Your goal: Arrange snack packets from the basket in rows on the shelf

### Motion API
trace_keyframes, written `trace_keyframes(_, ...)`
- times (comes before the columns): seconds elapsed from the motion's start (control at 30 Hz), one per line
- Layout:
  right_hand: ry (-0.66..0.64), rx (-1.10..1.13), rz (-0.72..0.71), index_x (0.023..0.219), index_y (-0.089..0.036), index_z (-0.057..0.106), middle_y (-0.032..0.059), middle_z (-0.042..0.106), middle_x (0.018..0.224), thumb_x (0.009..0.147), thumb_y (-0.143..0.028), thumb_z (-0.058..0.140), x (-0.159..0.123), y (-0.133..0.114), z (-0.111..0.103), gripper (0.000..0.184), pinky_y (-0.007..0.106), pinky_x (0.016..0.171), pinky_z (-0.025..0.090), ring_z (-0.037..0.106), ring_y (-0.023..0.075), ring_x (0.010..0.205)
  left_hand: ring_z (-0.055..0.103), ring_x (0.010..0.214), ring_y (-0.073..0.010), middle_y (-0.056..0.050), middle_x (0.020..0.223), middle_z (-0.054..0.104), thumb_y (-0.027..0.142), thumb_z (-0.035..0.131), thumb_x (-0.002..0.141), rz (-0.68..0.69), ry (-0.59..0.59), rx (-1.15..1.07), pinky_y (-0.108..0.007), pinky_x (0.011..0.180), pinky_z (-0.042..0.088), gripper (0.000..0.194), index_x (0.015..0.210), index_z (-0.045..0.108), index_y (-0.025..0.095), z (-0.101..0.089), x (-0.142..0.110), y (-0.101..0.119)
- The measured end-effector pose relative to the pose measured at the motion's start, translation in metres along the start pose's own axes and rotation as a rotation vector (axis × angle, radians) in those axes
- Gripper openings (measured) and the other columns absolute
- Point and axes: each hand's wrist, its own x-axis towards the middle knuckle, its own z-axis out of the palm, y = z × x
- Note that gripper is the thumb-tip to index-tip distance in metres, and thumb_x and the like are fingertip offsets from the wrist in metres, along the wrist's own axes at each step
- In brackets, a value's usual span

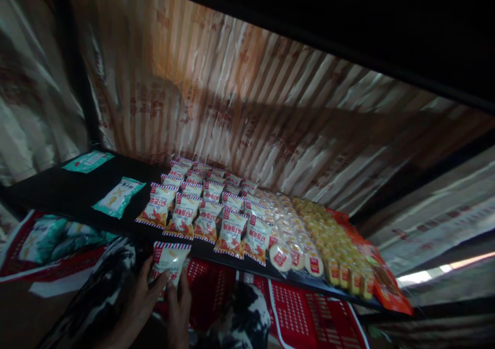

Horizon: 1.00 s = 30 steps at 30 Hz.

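A small snack packet with a red, white and blue striped top edge is held upright in front of the black shelf. My left hand grips its left side, and my right hand is closed on its right side. Just beyond, several matching snack packets stand in tilted rows on the shelf. Two teal packets lie apart on the shelf's left part: a near teal packet and a far teal packet.
Right of the rows are round wrapped crackers, yellow wrapped snacks and an orange bag. Red baskets sit below the shelf edge; the left one holds teal packets. A dark upper board hangs overhead, with corrugated sheeting behind.
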Motion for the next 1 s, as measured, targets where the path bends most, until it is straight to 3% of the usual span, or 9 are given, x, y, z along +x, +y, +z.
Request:
trace_keyframes(0.13, 0.149, -0.089, -0.026, 0.126, -0.015, 0.054, 0.013, 0.055, 0.129, 0.079, -0.052, 0.055, 0.003, 0.012, -0.011, 0.06, 0.038, 0.099, 0.042, 0.05, 0.0263, 0.12, 0.062, 0.103, -0.0282, -0.012, 0.113, 0.064, 0.059, 0.055, 0.064, -0.03, -0.136, -0.136, -0.034, 0.083, 0.052, 0.072, 0.122, 0.045, 0.017, 0.01, -0.002, 0.013)
trace_keyframes(0.37, 0.232, -0.154, -0.05, 0.123, -0.015, 0.057, 0.0131, 0.06, 0.122, 0.078, -0.055, 0.055, 0.003, 0.011, -0.034, 0.06, 0.035, 0.091, 0.048, 0.058, 0.0271, 0.111, 0.055, 0.114, -0.0269, -0.015, 0.127, 0.055, 0.058, 0.054, 0.068, -0.016, -0.267, -0.215, -0.035, 0.094, 0.046, 0.08, 0.131, 0.035, 0.013, 0.032, -0.012, 0.022)
trace_keyframes(0.53, 0.265, -0.181, -0.082, 0.122, -0.014, 0.057, 0.0123, 0.061, 0.12, 0.081, -0.053, 0.053, 0.006, 0.007, -0.049, 0.056, 0.034, 0.09, 0.048, 0.058, 0.0265, 0.11, 0.048, 0.122, -0.0292, -0.015, 0.131, 0.052, 0.057, 0.053, 0.069, -0.038, -0.225, -0.248, -0.039, 0.098, 0.044, 0.075, 0.129, 0.039, 0.014, 0.048, -0.022, 0.026)
trace_keyframes(0.7, 0.351, -0.235, -0.178, 0.116, -0.014, 0.06, 0.0143, 0.063, 0.117, 0.078, -0.055, 0.055, 0.022, -0.003, -0.051, 0.056, 0.036, 0.087, 0.049, 0.06, 0.028, 0.106, 0.048, 0.122, -0.0287, -0.015, 0.13, 0.053, 0.06, 0.052, 0.065, 0.003, -0.27, -0.272, -0.035, 0.096, 0.046, 0.084, 0.131, 0.036, 0.011, 0.051, -0.014, 0.052)
trace_keyframes(0.87, 0.438, -0.364, -0.329, 0.113, -0.016, 0.061, 0.0145, 0.063, 0.115, 0.081, -0.053, 0.051, 0.035, -0.022, -0.055, 0.049, 0.041, 0.091, 0.046, 0.058, 0.0276, 0.107, 0.039, 0.13, -0.0273, -0.015, 0.141, 0.041, 0.057, 0.053, 0.067, 0.085, -0.275, -0.256, -0.036, 0.104, 0.037, 0.081, 0.132, 0.036, 0.012, 0.056, -0.007, 0.073)
trace_keyframes(1.0, 0.51, -0.423, -0.355, 0.116, -0.015, 0.058, 0.0156, 0.061, 0.117, 0.084, -0.053, 0.047, 0.039, -0.026, -0.065, 0.051, 0.041, 0.091, 0.045, 0.057, 0.0271, 0.109, 0.03, 0.135, -0.0258, -0.014, 0.146, 0.033, 0.054, 0.054, 0.07, 0.12, -0.3, -0.294, -0.037, 0.109, 0.029, 0.078, 0.133, 0.035, 0.013, 0.07, -0.009, 0.079)
